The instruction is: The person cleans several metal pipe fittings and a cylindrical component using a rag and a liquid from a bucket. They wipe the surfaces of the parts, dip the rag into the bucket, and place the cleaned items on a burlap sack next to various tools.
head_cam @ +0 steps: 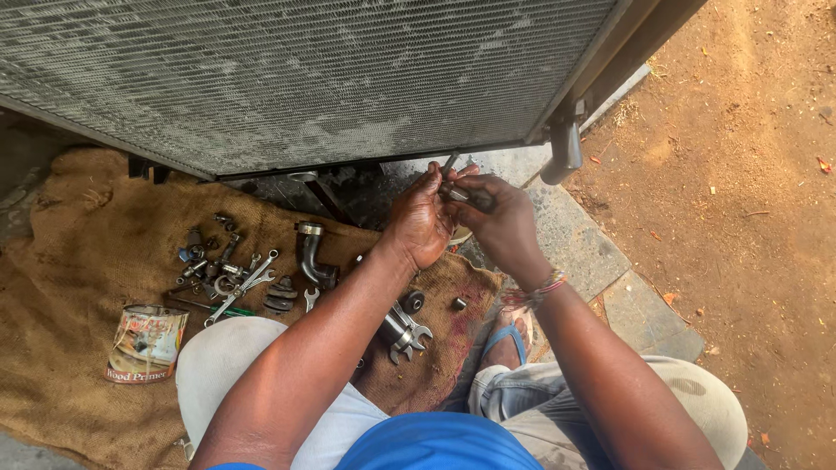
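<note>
My left hand [420,218] and my right hand [501,222] meet just below the bottom edge of a large finned radiator [287,78]. Both hands pinch a small metal part [455,188], a thin bolt or pin whose tip sticks up between the fingers. My right wrist wears a beaded bracelet [544,285]. What exactly the fingers enclose is partly hidden.
A burlap sack [78,270] covers the ground, strewn with spanners [244,285], a bent metal pipe elbow [312,254], sockets, bolts and a dented tin can [146,344]. More spanners [405,335] lie near my knee. My foot in a blue sandal [508,335] rests on paving stones; bare dirt [740,200] lies right.
</note>
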